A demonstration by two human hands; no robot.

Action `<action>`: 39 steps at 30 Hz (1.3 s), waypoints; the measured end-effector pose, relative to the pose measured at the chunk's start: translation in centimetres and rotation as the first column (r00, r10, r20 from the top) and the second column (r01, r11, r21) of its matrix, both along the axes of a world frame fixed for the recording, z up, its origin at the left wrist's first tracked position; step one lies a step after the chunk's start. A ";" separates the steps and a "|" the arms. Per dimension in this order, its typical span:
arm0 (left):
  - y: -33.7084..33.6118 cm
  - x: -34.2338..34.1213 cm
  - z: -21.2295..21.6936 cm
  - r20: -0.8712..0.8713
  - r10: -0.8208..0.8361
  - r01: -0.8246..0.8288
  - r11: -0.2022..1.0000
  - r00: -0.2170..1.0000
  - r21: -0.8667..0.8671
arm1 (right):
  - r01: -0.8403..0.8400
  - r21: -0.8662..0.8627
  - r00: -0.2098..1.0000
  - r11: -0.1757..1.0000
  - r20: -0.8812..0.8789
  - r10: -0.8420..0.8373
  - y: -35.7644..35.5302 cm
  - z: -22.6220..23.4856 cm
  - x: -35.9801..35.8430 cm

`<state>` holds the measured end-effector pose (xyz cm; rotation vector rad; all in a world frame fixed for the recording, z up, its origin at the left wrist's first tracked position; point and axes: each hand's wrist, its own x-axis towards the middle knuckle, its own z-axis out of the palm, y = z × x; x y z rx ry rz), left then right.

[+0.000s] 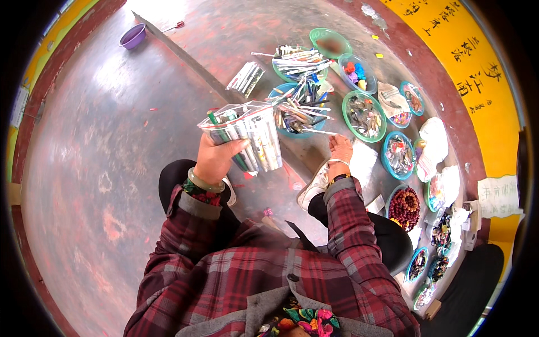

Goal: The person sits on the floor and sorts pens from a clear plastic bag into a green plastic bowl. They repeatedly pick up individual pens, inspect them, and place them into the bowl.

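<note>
My left hand is closed round the side of a clear plastic zip bag and holds it up in front of me. The bag is packed with upright pens, mostly white, with a green pen by my thumb side. Farther right, my right hand is closed at the end of a thin pale pen-like stick. That stick points left toward a blue basket heaped with loose pens. Behind it stands a green basket full of more white pens.
A second filled bag of pens lies on the floor beyond my left hand. Baskets with small goods line the right side, among them a green basket and red-brown beads. A purple basin stands far left.
</note>
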<state>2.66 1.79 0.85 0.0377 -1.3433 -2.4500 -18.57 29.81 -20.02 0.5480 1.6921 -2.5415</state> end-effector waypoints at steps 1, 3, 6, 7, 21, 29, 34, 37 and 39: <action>0.0 0.0 -0.1 -0.005 0.003 -0.003 1.000 1.000 -0.006 | 0.017 -0.055 0.998 0.998 -0.053 -0.020 0.4 0.2 -0.1; 0.1 0.0 -0.5 0.008 -0.001 0.001 1.000 1.000 -0.017 | 0.013 -0.242 1.000 0.970 -0.016 -0.017 1.5 1.0 -1.0; -0.2 -0.3 -1.0 0.051 -0.021 0.023 0.999 0.998 -0.034 | 0.015 -0.385 0.999 0.923 -0.022 -0.025 2.9 3.3 -3.5; -0.3 0.0 -1.2 0.075 -0.012 0.014 0.999 0.997 -0.039 | 0.057 -0.433 0.998 0.900 0.038 -0.044 1.4 5.5 -2.8; -0.6 -0.1 -1.4 0.183 -0.116 0.138 0.984 0.976 -0.109 | -0.717 -0.119 0.690 0.687 0.014 0.723 -7.2 21.4 3.5; 0.8 -0.2 -1.4 0.214 -0.225 0.240 0.970 0.950 -0.043 | -0.840 0.350 0.446 0.414 0.012 0.895 -1.9 33.6 6.3; 2.5 -0.3 -2.3 0.258 -0.325 0.307 0.945 0.910 0.109 | -0.708 0.426 0.561 0.562 -0.144 0.815 1.5 33.6 9.7; 3.5 -0.5 -3.2 0.300 -0.400 0.365 0.916 0.866 0.167 | -0.595 0.551 0.570 0.585 -0.224 0.790 2.9 33.0 9.1; 4.3 -0.4 -3.9 0.324 -0.421 0.403 0.907 0.848 0.123 | -0.584 0.474 0.623 0.659 -0.260 0.738 2.7 33.3 9.2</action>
